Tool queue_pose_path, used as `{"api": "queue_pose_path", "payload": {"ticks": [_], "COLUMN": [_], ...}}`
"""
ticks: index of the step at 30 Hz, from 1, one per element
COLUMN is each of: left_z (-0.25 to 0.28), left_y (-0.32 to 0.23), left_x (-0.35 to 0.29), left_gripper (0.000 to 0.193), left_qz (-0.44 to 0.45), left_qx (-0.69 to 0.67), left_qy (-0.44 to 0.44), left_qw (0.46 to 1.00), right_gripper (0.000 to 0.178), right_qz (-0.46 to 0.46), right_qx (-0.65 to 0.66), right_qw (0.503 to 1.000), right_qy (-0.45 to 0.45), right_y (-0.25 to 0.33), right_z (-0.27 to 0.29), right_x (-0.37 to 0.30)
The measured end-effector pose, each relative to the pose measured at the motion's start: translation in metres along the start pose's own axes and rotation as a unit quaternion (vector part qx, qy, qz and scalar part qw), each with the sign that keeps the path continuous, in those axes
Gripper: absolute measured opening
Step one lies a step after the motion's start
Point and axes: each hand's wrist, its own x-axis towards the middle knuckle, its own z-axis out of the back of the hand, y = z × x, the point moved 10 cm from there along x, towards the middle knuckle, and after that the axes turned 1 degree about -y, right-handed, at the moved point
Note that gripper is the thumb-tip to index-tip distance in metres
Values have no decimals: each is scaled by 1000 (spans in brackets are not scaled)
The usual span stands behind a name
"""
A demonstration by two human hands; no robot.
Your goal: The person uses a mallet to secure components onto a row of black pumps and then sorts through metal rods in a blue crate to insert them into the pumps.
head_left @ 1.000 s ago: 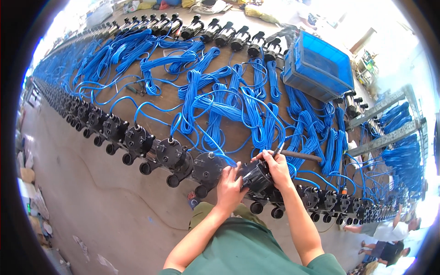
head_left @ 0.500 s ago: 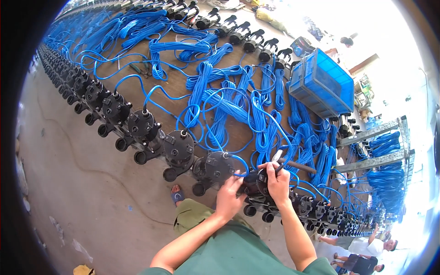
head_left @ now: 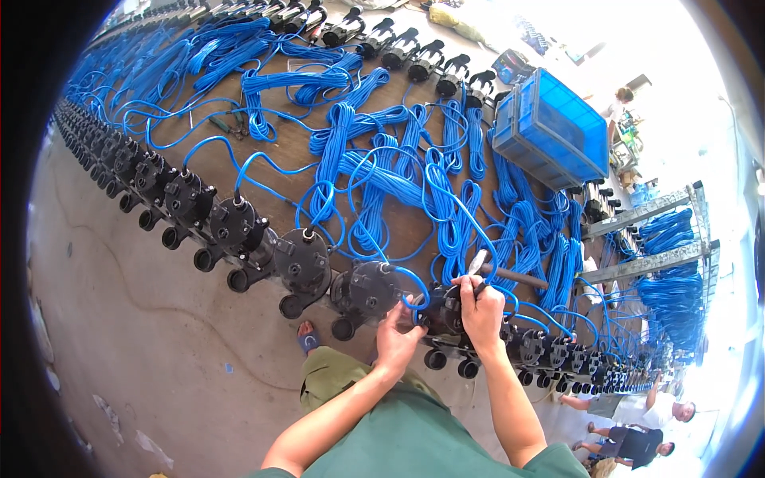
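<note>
In front of me stands a black round housing (head_left: 449, 309), partly hidden by my hands. My left hand (head_left: 396, 341) is at its left side, finger and thumb closed around the looped end of a blue cable (head_left: 421, 288). Over the housing's right side my right hand (head_left: 483, 315) is closed in a pinch; a dark piece shows at its fingertips, too small to name. Just beyond it lies what looks like a hammer, with a pale metal head and a dark handle (head_left: 518, 277). Left of my left hand is another black housing (head_left: 365, 291) with a cable coming out of its top.
A long row of similar black housings (head_left: 301, 263) runs along the table edge. Bundled blue cables (head_left: 382, 179) cover much of the brown table (head_left: 279, 151). Pliers (head_left: 231, 123) lie at the left. A blue crate (head_left: 550, 131) and a metal rack (head_left: 649, 259) stand right. Two people (head_left: 637, 426) are lower right.
The view has shifted slightly, so table and housings appear higher and further left. My left fingers have moved from beside the housing onto the cable loop. My right hand stays pinched at the housing.
</note>
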Motion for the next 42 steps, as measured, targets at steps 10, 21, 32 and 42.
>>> {"api": "queue_pose_path", "payload": {"ticks": [10, 21, 32, 42], "left_z": [4, -1, 3, 6], "left_y": [1, -6, -25, -4], "left_x": [-6, -4, -4, -5], "left_gripper": [56, 53, 48, 44], "left_qz": [-19, 24, -80, 50], "left_qx": [33, 10, 140, -19], "left_qy": [29, -25, 18, 86], "left_qw": [999, 999, 987, 995], "right_gripper": [20, 18, 15, 18], "right_qz": [-8, 36, 130, -7], "right_qx": [-12, -29, -114, 15], "right_qw": [1000, 999, 985, 1000], "right_qy": [-16, -26, -6, -3], "right_y": [-5, 4, 31, -2], "right_z": [6, 7, 1, -3], "right_x": [-1, 1, 0, -10]}}
